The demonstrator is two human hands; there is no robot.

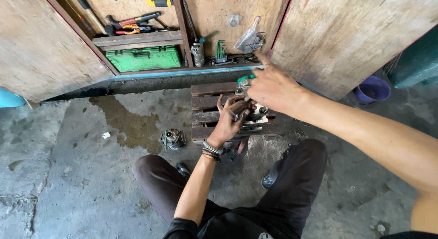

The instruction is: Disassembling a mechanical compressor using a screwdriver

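Note:
My left hand rests with its fingers curled on a greasy metal machine part that lies on a small wooden pallet between my knees. Beaded bracelets circle that wrist. My right hand hovers just above and behind the part, fingers spread, one finger pointing up toward the cabinet. A green-tipped tool or piece shows at the part's far end, beside my right hand; whether the hand touches it is hidden.
A small round metal component lies on the stained concrete floor left of the pallet. An open wooden cabinet holds a green tool case, pliers, hex keys and a plastic bag. A purple bucket stands at right.

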